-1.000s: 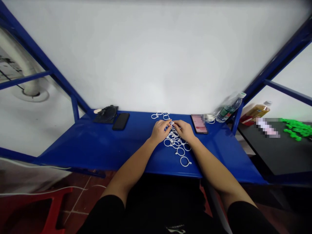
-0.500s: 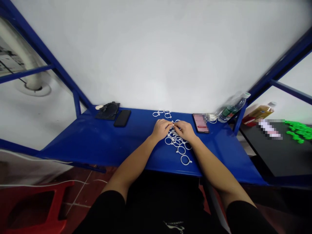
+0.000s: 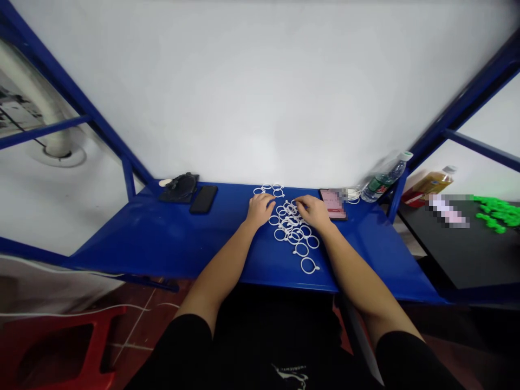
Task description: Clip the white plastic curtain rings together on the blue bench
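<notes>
Many white plastic curtain rings (image 3: pixel 290 223), each with a small eyelet tab, lie in a loose, overlapping pile on the blue table (image 3: pixel 219 244). My left hand (image 3: pixel 260 211) is left of the pile, thumb apart from the fingers, with nothing visible in it. Its fingertips reach toward a small group of rings (image 3: pixel 278 193) by the wall and partly cover one. At the pile's far right edge is my right hand (image 3: pixel 313 211), thumb and forefinger slightly apart. The fingertips are at a ring there; contact is too small to make out.
A black phone (image 3: pixel 203 199) and a dark crumpled item (image 3: pixel 181 187) lie at the left. Close by my right hand is a lit phone (image 3: pixel 333 203), with a white cable (image 3: pixel 352 196) and a water bottle (image 3: pixel 385 179) beyond. Blue frame bars (image 3: pixel 426 135) rise at the table's ends.
My hands were together over the pile, fingertips meeting at a small white piece. They have separated: the left has shifted left, the right slightly right, uncovering more rings.
</notes>
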